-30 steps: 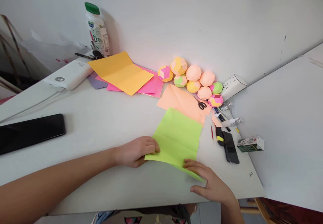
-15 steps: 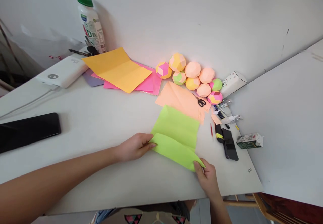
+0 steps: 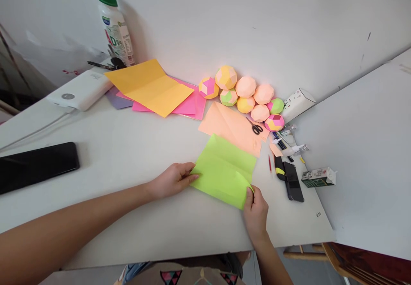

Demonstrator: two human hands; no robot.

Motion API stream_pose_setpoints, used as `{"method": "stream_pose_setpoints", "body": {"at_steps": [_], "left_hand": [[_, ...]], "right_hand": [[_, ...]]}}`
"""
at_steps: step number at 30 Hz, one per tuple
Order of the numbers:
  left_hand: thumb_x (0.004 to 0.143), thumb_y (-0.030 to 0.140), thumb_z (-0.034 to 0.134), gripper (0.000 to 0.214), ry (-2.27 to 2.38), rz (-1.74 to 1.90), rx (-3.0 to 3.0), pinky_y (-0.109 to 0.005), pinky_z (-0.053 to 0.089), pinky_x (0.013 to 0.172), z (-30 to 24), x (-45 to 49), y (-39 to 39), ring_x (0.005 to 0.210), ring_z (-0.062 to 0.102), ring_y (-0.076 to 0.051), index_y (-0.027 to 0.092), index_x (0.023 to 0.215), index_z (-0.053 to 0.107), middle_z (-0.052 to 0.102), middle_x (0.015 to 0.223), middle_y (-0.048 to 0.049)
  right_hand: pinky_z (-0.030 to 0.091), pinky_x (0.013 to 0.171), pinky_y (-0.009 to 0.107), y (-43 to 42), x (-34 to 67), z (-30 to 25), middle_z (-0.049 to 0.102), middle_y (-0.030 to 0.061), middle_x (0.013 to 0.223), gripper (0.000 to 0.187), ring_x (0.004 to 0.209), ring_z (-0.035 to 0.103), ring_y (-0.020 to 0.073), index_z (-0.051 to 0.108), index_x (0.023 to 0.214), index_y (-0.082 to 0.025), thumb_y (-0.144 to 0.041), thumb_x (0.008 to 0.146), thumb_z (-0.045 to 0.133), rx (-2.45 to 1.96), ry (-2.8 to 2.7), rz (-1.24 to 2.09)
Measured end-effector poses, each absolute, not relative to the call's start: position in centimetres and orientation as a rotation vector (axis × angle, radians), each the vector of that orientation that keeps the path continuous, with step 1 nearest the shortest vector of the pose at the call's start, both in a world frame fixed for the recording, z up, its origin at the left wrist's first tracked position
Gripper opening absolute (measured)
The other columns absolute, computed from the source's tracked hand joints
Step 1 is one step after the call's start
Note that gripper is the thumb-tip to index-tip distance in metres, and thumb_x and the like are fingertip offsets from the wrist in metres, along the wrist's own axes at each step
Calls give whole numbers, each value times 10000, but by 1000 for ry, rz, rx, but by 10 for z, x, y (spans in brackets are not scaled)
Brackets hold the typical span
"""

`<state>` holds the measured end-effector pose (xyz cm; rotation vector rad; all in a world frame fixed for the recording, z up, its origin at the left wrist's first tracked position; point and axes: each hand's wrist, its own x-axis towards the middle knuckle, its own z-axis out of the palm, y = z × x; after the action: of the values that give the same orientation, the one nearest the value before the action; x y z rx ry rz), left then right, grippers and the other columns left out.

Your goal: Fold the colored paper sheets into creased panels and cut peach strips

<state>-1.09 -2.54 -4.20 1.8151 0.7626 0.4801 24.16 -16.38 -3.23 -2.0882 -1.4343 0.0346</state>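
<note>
A lime green paper sheet [image 3: 223, 171] lies on the white table [image 3: 135, 156], its near flap folded up over the far part. My left hand [image 3: 175, 180] pinches the sheet's left corner. My right hand [image 3: 255, 210] pinches the right corner of the raised flap and bends it over. An orange-pink sheet [image 3: 229, 126] lies just beyond the green one, with small black scissors [image 3: 256, 127] on it. Several folded paper balls [image 3: 245, 96] sit against the wall behind.
A yellow sheet [image 3: 150, 85] on pink sheets [image 3: 189, 105] lies at the back left, by a white power bank [image 3: 80, 91] and a green-capped bottle [image 3: 114, 28]. A black phone [image 3: 35, 165] lies at left. Pens, a dark phone [image 3: 293, 182] and a small carton [image 3: 318, 178] lie at right.
The near edge of the green sheet was lifted off the table and folded away from me over the rest. My right hand moved from flat on the paper to pinching the flap's corner.
</note>
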Motion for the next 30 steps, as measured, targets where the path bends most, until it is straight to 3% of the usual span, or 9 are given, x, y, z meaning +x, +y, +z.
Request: {"method": "stream_pose_setpoints", "body": {"at_steps": [6,10,16,23,27,30], "left_hand": [[866,420,447,256,802,483,1802,-238,385,546,-40,-10,-26,595,485,-121,194,963,521,529,646,35],[869,402,441,283,811,482,1809,-245,396,549,-40,-9,-26,602,513,-130,186,1036,515,561,672,23],[881,377,416,281,806,495,1829,-241,394,539,-40,-10,-27,583,504,-127,191,1074,499,554,652,29],[869,343,407,248,825,545,1869,-232,356,507,-39,-9,-27,522,401,-109,181,1030,505,425,569,63],[867,332,412,235,823,580,1903,-230,345,490,-43,-8,-25,500,391,-106,183,1023,505,403,553,72],[877,330,404,304,845,613,1938,-247,381,491,-46,-8,-25,488,435,-122,173,1129,469,425,542,76]], "right_hand": [[442,534,276,-179,244,-28,649,60,665,375,541,571,174,620,902,-157,-442,921,376,-2118,-1527,68],[416,458,269,-174,250,-13,605,11,593,424,465,531,166,579,1045,-147,-493,896,385,-2223,-1510,318],[475,666,377,-135,245,7,643,159,1006,504,847,625,279,414,1303,-114,-416,902,369,-2243,-1911,-7],[418,758,439,-88,216,17,650,153,832,266,868,582,318,603,1087,-153,-272,890,469,-2260,-2351,67],[441,733,374,-76,209,15,666,118,890,323,878,587,265,563,1183,-167,-292,931,403,-2134,-2411,233],[463,762,365,-71,208,7,655,103,977,383,931,581,241,475,1292,-175,-284,954,332,-1963,-2387,366]]}}
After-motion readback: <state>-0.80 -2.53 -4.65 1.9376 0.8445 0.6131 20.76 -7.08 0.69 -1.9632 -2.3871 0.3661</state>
